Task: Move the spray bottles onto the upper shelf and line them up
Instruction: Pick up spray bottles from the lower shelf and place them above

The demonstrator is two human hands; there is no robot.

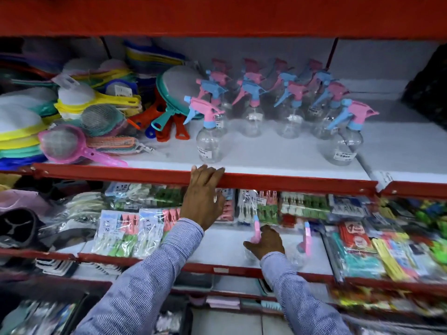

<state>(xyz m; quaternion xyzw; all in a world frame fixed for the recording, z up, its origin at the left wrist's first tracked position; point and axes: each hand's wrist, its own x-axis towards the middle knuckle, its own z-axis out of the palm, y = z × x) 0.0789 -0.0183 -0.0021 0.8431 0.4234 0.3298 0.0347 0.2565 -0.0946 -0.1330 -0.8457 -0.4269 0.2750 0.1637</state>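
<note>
Several clear spray bottles with pink and blue trigger heads stand in rows on the white upper shelf (266, 155); the nearest ones are at the front left (210, 141) and front right (343, 146). My left hand (205, 192) rests with its fingers over the red front rim of that shelf, holding nothing. On the lower shelf (217, 247), my right hand (266, 240) is closed around a clear bottle with a pink head (256, 232). Another spray bottle (303, 247) stands just to the right of it.
Colourful plastic sieves and strainers (79, 122) pile up at the left of the upper shelf. Packs of clothes pegs (135, 228) lie at the back and left of the lower shelf, other packaged goods (377, 247) at the right. A red shelf edge (217, 18) hangs overhead.
</note>
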